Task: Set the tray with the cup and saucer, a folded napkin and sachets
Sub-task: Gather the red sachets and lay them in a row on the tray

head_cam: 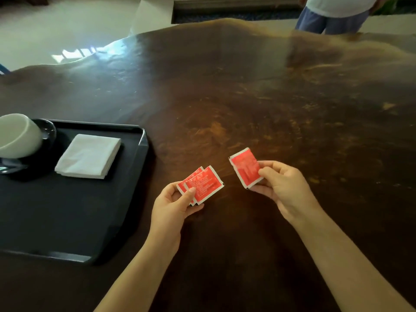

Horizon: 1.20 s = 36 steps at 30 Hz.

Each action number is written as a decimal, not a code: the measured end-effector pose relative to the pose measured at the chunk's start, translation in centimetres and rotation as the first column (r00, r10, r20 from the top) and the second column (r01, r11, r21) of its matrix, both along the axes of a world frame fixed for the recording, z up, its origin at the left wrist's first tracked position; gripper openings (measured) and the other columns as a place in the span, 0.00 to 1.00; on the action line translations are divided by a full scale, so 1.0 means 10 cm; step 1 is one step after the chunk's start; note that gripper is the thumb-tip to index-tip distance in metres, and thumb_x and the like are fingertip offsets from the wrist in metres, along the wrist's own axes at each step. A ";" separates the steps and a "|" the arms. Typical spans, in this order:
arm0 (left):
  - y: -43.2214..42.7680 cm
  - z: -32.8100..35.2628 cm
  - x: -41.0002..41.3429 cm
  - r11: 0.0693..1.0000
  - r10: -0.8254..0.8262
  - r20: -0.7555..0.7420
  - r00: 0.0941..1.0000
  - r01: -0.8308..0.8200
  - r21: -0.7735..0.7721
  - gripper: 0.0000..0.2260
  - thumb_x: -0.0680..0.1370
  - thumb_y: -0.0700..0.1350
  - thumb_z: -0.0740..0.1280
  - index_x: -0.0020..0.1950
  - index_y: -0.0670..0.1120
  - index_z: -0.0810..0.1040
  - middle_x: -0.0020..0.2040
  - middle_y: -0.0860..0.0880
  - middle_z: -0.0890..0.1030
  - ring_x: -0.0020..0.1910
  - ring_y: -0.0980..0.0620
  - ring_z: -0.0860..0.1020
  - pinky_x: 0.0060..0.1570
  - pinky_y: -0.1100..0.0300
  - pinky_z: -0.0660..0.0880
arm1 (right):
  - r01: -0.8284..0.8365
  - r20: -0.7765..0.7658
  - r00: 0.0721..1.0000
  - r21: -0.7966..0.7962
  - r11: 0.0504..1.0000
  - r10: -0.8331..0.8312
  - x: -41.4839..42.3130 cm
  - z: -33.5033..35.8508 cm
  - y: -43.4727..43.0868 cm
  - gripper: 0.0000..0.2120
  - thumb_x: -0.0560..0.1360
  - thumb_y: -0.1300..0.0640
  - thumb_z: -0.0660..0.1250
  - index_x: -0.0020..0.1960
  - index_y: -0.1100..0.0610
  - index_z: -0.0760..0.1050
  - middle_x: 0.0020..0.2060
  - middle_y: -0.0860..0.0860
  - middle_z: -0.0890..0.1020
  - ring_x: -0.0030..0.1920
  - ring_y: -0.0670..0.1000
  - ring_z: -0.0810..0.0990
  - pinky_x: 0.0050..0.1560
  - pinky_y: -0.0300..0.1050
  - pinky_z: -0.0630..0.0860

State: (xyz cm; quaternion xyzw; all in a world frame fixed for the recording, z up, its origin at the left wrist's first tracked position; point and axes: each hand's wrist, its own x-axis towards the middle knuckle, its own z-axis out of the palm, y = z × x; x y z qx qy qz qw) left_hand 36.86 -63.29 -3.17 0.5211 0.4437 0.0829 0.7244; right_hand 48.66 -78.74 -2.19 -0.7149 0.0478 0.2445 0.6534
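A black tray (67, 221) lies on the left of the dark wooden table. At its far left corner a white cup (18, 136) stands on a dark saucer (48, 129). A folded white napkin (89, 156) rests beside the saucer, on the tray. My left hand (173, 206) holds two overlapping red sachets (203, 183) just right of the tray, above the table. Further right, my right hand (281, 185) pinches a single red sachet (245, 168) by its lower corner. The two hands are apart.
The wooden table (270, 109) stretches far ahead and to the right, with an irregular far edge. A person in a white top and blue shorts (333, 16) stands beyond the far right edge. Pale floor (67, 30) lies beyond the table at the left.
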 end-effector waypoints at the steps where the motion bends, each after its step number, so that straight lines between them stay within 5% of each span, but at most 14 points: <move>1: 0.00 0.03 -0.04 1.000 -0.007 0.003 1.000 0.007 0.012 0.08 0.74 0.41 0.67 0.53 0.47 0.76 0.51 0.47 0.82 0.49 0.51 0.82 0.42 0.58 0.82 | -0.041 -0.074 0.996 0.086 0.995 0.047 -0.08 0.06 -0.02 0.05 0.76 0.61 0.64 0.50 0.55 0.77 0.46 0.53 0.83 0.46 0.50 0.84 0.41 0.43 0.82; 9: 0.04 0.41 -0.41 0.995 -0.099 0.162 0.982 0.094 0.040 0.13 0.71 0.44 0.68 0.54 0.44 0.77 0.47 0.47 0.85 0.47 0.51 0.83 0.39 0.60 0.81 | -0.244 0.099 0.968 0.136 0.960 0.232 -0.56 0.45 0.08 0.06 0.74 0.56 0.66 0.49 0.49 0.78 0.41 0.44 0.85 0.44 0.44 0.84 0.36 0.36 0.80; 14: 0.13 0.58 -0.65 0.981 -0.190 0.240 0.952 0.173 0.090 0.19 0.66 0.49 0.70 0.55 0.44 0.78 0.48 0.47 0.85 0.48 0.49 0.83 0.40 0.59 0.81 | -0.298 0.320 0.895 -0.086 0.951 0.310 -0.76 0.53 0.22 0.06 0.75 0.52 0.64 0.51 0.45 0.77 0.45 0.41 0.82 0.46 0.39 0.81 0.38 0.30 0.78; 18: 0.27 0.63 -0.85 0.977 -0.211 0.265 0.941 0.198 0.075 0.23 0.62 0.53 0.72 0.55 0.46 0.78 0.50 0.46 0.84 0.50 0.49 0.83 0.44 0.56 0.81 | -0.299 0.531 0.729 -0.321 0.899 0.432 -0.93 0.54 0.43 0.10 0.77 0.53 0.62 0.56 0.44 0.74 0.48 0.35 0.74 0.53 0.33 0.73 0.45 0.23 0.72; 22: 0.43 0.66 -1.08 0.978 -0.208 0.322 0.924 0.201 0.055 0.22 0.64 0.53 0.72 0.55 0.47 0.78 0.49 0.47 0.84 0.50 0.49 0.83 0.43 0.59 0.81 | -0.282 0.626 0.612 -0.399 0.872 0.484 -1.18 0.52 0.76 0.12 0.76 0.54 0.63 0.59 0.49 0.74 0.49 0.38 0.72 0.52 0.34 0.73 0.48 0.21 0.69; 26: 0.75 0.62 -1.36 0.985 -0.151 0.322 0.934 0.116 0.127 0.16 0.66 0.48 0.72 0.53 0.48 0.79 0.48 0.49 0.84 0.49 0.50 0.83 0.41 0.61 0.80 | -0.264 0.653 0.599 -0.387 0.884 0.464 -1.56 0.43 1.28 0.12 0.76 0.53 0.64 0.59 0.48 0.73 0.51 0.42 0.75 0.53 0.39 0.74 0.49 0.26 0.72; 29: 1.14 0.57 -1.60 0.929 -0.156 0.293 0.943 0.040 0.367 0.12 0.68 0.48 0.70 0.51 0.52 0.79 0.47 0.53 0.84 0.48 0.54 0.82 0.41 0.64 0.79 | -0.234 0.536 0.744 -0.352 0.906 0.400 -1.83 0.39 1.69 0.15 0.70 0.40 0.63 0.55 0.42 0.71 0.49 0.37 0.75 0.50 0.39 0.76 0.44 0.25 0.73; 32: 1.58 0.56 -1.87 0.855 -0.248 0.309 0.918 0.058 0.515 0.11 0.71 0.48 0.68 0.52 0.54 0.78 0.48 0.56 0.83 0.48 0.56 0.82 0.45 0.65 0.78 | -0.358 0.088 0.928 -0.069 0.931 0.363 -2.02 0.42 2.11 0.26 0.61 0.28 0.58 0.48 0.45 0.76 0.43 0.46 0.84 0.42 0.43 0.82 0.36 0.33 0.77; 34: 1.93 0.57 -2.03 0.812 -0.341 0.294 0.893 0.122 0.570 0.11 0.71 0.47 0.68 0.52 0.57 0.79 0.48 0.56 0.83 0.48 0.57 0.81 0.46 0.67 0.76 | -0.377 -0.227 0.882 0.185 0.907 0.413 -2.12 0.46 2.38 0.32 0.60 0.28 0.56 0.42 0.53 0.82 0.37 0.54 0.86 0.34 0.49 0.83 0.31 0.40 0.79; 36: 2.28 0.58 -2.16 0.750 -0.447 0.230 0.865 0.222 0.622 0.11 0.73 0.47 0.69 0.53 0.59 0.78 0.50 0.57 0.82 0.52 0.57 0.80 0.50 0.65 0.75 | -0.395 -0.374 0.790 0.296 0.870 0.486 -2.23 0.48 2.60 0.30 0.65 0.33 0.57 0.40 0.58 0.83 0.37 0.59 0.85 0.31 0.52 0.82 0.29 0.43 0.78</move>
